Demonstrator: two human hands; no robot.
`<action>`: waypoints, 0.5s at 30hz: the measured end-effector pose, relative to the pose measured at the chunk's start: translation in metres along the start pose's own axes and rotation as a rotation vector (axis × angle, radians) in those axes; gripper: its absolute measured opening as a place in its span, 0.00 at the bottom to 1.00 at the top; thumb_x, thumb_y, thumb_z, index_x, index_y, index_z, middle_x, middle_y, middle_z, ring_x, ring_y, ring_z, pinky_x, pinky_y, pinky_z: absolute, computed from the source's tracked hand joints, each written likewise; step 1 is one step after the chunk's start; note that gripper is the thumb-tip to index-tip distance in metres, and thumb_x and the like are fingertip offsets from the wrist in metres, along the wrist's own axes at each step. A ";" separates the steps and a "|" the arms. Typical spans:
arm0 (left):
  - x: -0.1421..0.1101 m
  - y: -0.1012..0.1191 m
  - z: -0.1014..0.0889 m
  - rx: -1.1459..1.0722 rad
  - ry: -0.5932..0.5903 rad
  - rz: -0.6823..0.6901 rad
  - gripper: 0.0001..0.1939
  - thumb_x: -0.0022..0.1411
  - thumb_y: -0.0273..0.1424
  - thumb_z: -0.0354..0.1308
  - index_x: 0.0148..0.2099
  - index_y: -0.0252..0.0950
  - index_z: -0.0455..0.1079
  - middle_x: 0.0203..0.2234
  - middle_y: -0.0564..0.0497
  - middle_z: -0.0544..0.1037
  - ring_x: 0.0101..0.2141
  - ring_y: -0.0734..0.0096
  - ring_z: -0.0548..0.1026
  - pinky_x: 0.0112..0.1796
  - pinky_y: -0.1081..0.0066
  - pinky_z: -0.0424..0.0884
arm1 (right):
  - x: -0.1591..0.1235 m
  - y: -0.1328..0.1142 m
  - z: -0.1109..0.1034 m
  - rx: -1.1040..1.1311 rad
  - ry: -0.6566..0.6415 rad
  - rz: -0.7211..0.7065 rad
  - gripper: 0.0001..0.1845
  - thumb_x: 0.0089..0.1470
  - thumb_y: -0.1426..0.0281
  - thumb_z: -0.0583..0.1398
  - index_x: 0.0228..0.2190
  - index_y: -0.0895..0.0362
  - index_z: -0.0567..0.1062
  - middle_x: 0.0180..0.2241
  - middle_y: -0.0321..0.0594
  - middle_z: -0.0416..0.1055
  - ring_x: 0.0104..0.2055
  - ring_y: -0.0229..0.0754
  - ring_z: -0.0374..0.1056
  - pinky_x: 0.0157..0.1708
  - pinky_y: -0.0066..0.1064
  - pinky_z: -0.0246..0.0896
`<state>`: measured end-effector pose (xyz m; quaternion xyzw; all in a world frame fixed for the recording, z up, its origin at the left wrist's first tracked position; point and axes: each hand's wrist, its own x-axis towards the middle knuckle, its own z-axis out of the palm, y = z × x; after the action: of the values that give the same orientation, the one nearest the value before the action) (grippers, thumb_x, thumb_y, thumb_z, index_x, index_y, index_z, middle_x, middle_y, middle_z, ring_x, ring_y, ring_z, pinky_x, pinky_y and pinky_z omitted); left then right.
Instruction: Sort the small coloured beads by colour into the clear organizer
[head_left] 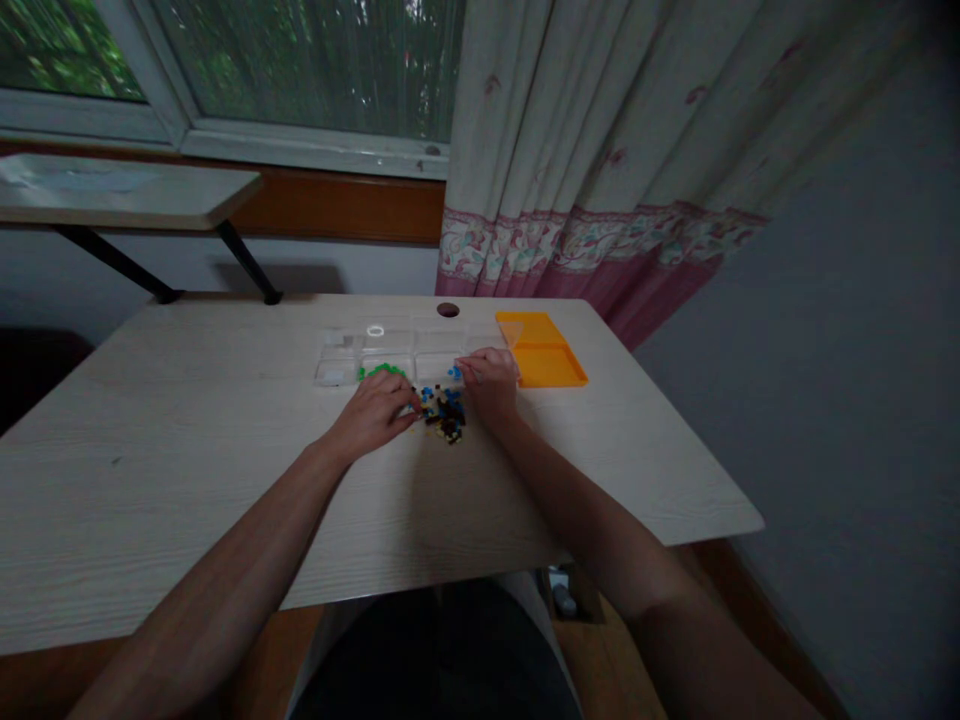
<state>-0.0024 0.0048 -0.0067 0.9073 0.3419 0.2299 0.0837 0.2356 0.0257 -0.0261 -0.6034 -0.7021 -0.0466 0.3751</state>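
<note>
A small heap of tiny toy bricks [448,410], in blue, black and pale yellow, lies on the table in front of a clear plastic compartment box [415,362]. At the heap's left edge is my left hand [375,408], with fingers bent and thumb close to the fingertips; whatever they pinch is too small to make out. My right hand [491,380] reaches over the front of the box, fingertips closed at small blue bricks [454,371] by one compartment. Green bricks [384,370] fill part of another compartment, just beyond my left hand.
An open orange case [546,352] lies at the right, partly under the box's clear lid. A round cable hole [448,310] is near the table's [225,450] back edge. A raised shelf [127,190] on black legs stands at the back left. Curtains [570,150] hang behind.
</note>
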 end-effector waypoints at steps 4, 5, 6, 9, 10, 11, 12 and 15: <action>0.000 0.001 0.002 -0.005 0.010 -0.008 0.07 0.65 0.36 0.57 0.40 0.39 0.73 0.37 0.47 0.73 0.43 0.59 0.67 0.45 0.60 0.63 | 0.000 0.000 0.000 0.016 0.024 -0.006 0.10 0.61 0.65 0.59 0.35 0.51 0.81 0.38 0.40 0.75 0.45 0.46 0.62 0.48 0.39 0.52; 0.000 0.001 0.002 -0.005 0.012 -0.010 0.07 0.65 0.36 0.57 0.39 0.39 0.72 0.37 0.47 0.73 0.43 0.59 0.67 0.45 0.60 0.63 | 0.000 -0.001 0.000 0.022 0.033 -0.009 0.10 0.61 0.65 0.59 0.34 0.51 0.81 0.38 0.39 0.75 0.45 0.46 0.62 0.48 0.39 0.53; 0.000 0.002 0.002 -0.003 0.013 -0.010 0.07 0.65 0.36 0.57 0.39 0.39 0.72 0.37 0.47 0.73 0.43 0.59 0.67 0.44 0.60 0.63 | 0.000 -0.001 0.000 0.027 0.039 -0.013 0.10 0.61 0.65 0.59 0.34 0.51 0.81 0.37 0.39 0.75 0.45 0.46 0.62 0.48 0.39 0.53; -0.001 0.002 0.003 0.009 0.018 -0.002 0.07 0.65 0.36 0.56 0.38 0.38 0.71 0.36 0.47 0.73 0.42 0.59 0.67 0.43 0.60 0.63 | 0.000 -0.003 -0.001 0.037 0.041 -0.017 0.09 0.61 0.65 0.60 0.34 0.50 0.81 0.37 0.39 0.75 0.44 0.46 0.62 0.47 0.39 0.54; -0.001 0.002 0.004 0.012 0.018 0.001 0.07 0.65 0.36 0.56 0.38 0.38 0.71 0.36 0.47 0.73 0.42 0.59 0.67 0.43 0.60 0.63 | 0.001 -0.003 -0.002 0.039 0.037 -0.016 0.09 0.61 0.66 0.60 0.34 0.51 0.81 0.37 0.39 0.75 0.44 0.46 0.62 0.47 0.39 0.54; -0.001 0.002 0.004 0.013 0.018 0.003 0.07 0.65 0.36 0.56 0.38 0.38 0.71 0.36 0.47 0.73 0.42 0.59 0.67 0.44 0.60 0.63 | 0.001 -0.004 -0.003 0.041 0.029 -0.016 0.09 0.61 0.66 0.60 0.34 0.51 0.81 0.37 0.39 0.75 0.44 0.46 0.63 0.47 0.39 0.54; -0.001 0.001 0.004 0.012 0.019 0.002 0.07 0.65 0.36 0.56 0.38 0.38 0.71 0.36 0.47 0.73 0.42 0.59 0.67 0.44 0.60 0.63 | 0.001 -0.004 -0.004 0.044 0.021 -0.018 0.09 0.61 0.66 0.60 0.35 0.51 0.81 0.37 0.39 0.75 0.45 0.46 0.63 0.47 0.39 0.54; 0.000 0.000 0.005 -0.006 0.025 -0.004 0.07 0.65 0.36 0.56 0.38 0.38 0.71 0.37 0.47 0.74 0.42 0.59 0.67 0.45 0.60 0.64 | 0.000 -0.006 -0.006 0.063 -0.016 -0.049 0.09 0.62 0.65 0.59 0.36 0.51 0.81 0.38 0.39 0.75 0.45 0.45 0.63 0.48 0.39 0.54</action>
<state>-0.0002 0.0043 -0.0108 0.9034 0.3442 0.2422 0.0827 0.2328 0.0213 -0.0192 -0.5745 -0.7206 -0.0289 0.3872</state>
